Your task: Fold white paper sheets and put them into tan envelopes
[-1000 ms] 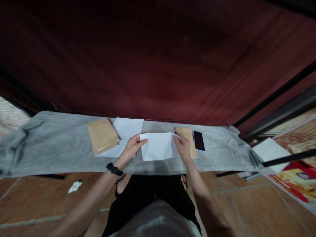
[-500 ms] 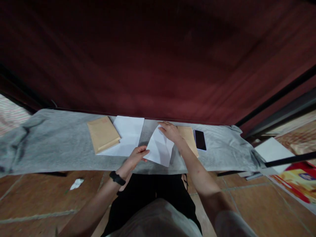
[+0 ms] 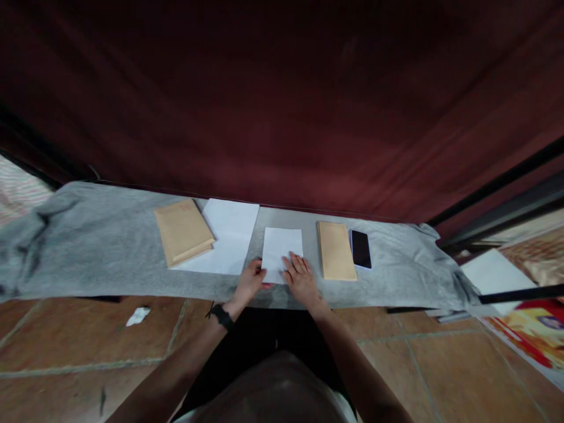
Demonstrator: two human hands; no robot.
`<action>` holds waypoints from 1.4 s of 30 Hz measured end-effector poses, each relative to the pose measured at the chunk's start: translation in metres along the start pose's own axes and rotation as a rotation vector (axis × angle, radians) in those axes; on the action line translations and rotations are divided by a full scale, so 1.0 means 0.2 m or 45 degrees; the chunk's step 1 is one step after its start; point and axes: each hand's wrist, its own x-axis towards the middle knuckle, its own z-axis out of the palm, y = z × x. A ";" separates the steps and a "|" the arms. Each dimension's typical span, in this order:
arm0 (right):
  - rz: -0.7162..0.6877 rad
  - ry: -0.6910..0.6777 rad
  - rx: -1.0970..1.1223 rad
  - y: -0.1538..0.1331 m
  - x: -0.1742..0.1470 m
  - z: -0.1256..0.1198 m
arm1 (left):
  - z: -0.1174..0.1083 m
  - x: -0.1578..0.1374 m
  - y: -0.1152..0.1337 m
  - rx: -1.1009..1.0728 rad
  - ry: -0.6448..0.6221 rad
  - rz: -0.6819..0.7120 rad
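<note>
A folded sheet of white paper (image 3: 282, 242) lies flat on the grey cloth in front of me. At its lower left corner, my left hand (image 3: 251, 281) is closed on the edge, with a dark band around the wrist. My right hand (image 3: 301, 279) rests on the paper's lower right part, fingers stretched out and slightly spread. To the left lies a stack of larger white paper (image 3: 231, 235), partly covered by several brown envelopes (image 3: 183, 229). Another brown envelope or stack of them (image 3: 337, 249) lies to the right of my right hand.
A phone (image 3: 361, 249) with a dark screen lies beyond the right-hand envelopes. The narrow table is covered by a grey cloth (image 3: 110, 235), with a dark red curtain (image 3: 282, 117) behind it. A crumpled white scrap (image 3: 138, 316) lies on the tiled floor.
The paper, raised and bent between both hands before, now lies folded flat on the cloth. My right hand has come down from its top edge and lies on it.
</note>
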 end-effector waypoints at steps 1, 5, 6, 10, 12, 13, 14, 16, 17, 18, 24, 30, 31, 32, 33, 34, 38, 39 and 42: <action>0.014 0.009 -0.026 0.00 -0.01 0.00 | 0.00 0.00 0.01 0.179 0.038 0.039; 0.038 0.016 -0.086 -0.01 0.00 0.01 | -0.02 -0.05 0.04 1.074 0.276 0.262; 0.040 0.014 -0.091 -0.01 0.00 0.01 | -0.01 -0.06 0.04 1.223 0.316 0.341; 0.035 0.006 -0.091 -0.01 0.00 0.02 | 0.06 -0.04 0.04 1.449 0.297 0.779; 0.027 -0.004 -0.091 -0.01 -0.01 0.02 | 0.13 0.02 0.03 1.453 0.178 0.929; 0.027 -0.009 -0.093 -0.01 -0.01 0.02 | 0.16 0.06 0.03 1.457 0.101 1.016; 0.032 -0.012 -0.097 -0.02 -0.01 0.02 | 0.19 0.10 0.02 1.463 0.059 1.061; 0.054 -0.012 -0.106 -0.02 0.00 0.03 | 0.22 0.19 0.01 1.483 0.039 1.079; 0.067 -0.010 -0.110 -0.02 0.00 0.03 | 0.23 0.23 0.00 1.497 0.041 1.071; 0.079 -0.008 -0.112 -0.02 0.00 0.04 | 0.23 0.27 0.00 1.511 0.047 1.060; 0.104 -0.012 -0.077 -0.02 0.01 0.04 | 0.18 0.43 0.04 1.574 0.111 1.014; 0.122 -0.020 -0.043 -0.02 0.01 0.01 | 0.18 0.51 0.08 1.559 0.219 0.930; 0.122 -0.019 -0.039 -0.03 0.01 0.01 | 0.19 0.52 0.09 1.556 0.205 0.941; 0.125 -0.019 -0.038 -0.03 0.01 0.01 | 0.21 0.52 0.10 1.555 0.154 0.975; 0.128 -0.022 -0.039 -0.03 0.01 0.00 | 0.23 0.52 0.11 1.557 0.064 1.034; 0.132 -0.030 -0.043 -0.03 0.01 0.00 | 0.25 0.52 0.11 1.560 -0.054 1.106; 0.138 -0.095 -0.063 -0.04 0.02 -0.01 | 0.33 0.55 0.14 1.565 -0.348 1.243; 0.135 -0.111 -0.064 -0.04 0.02 -0.02 | 0.34 0.56 0.14 1.565 -0.344 1.231; 0.138 -0.133 -0.061 -0.04 0.03 -0.03 | 0.36 0.59 0.15 1.570 -0.283 1.204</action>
